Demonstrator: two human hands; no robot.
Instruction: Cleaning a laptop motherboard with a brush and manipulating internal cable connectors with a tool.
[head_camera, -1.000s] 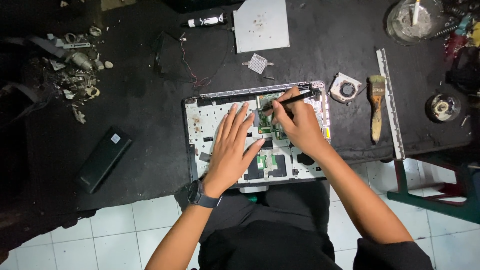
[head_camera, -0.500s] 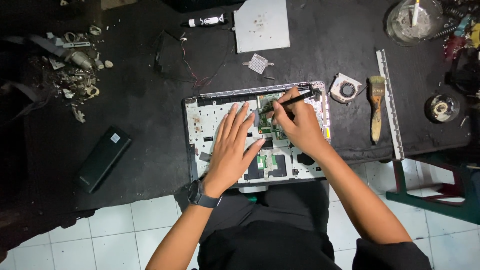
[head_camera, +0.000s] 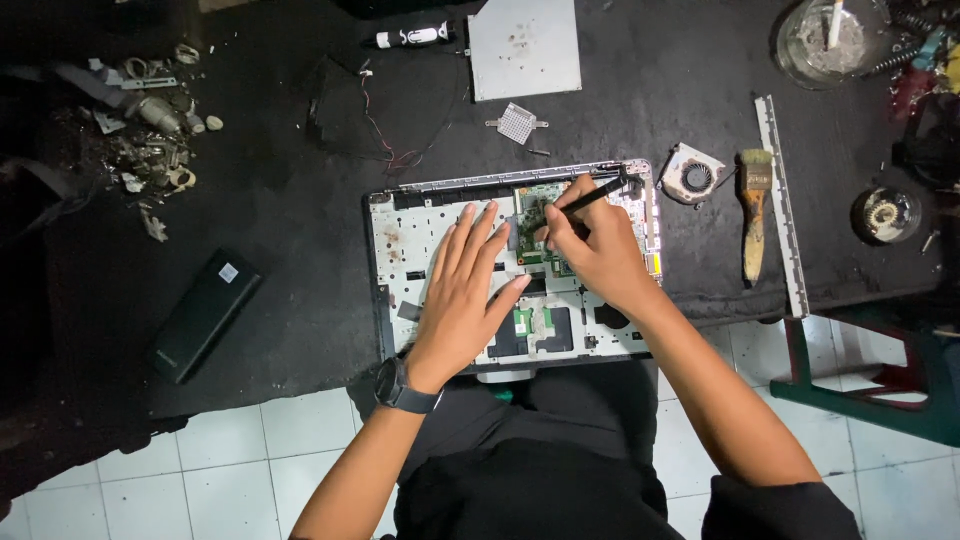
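Opened grey laptop chassis (head_camera: 420, 250) at the black bench's (head_camera: 280, 260) near edge.
Left hand (head_camera: 465, 290), fingers spread, lies flat on it. At 2 o'clock of it, right hand (head_camera: 595, 250) pinches a black slender tool (head_camera: 592, 195), tip on the green circuit board (head_camera: 532, 205). Farther, at 12, a grey metal plate (head_camera: 525, 45).

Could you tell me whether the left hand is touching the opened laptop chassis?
Touching. The head view shows the left hand lying flat, palm down, with fingers spread on the opened laptop chassis, no gap visible beneath it.
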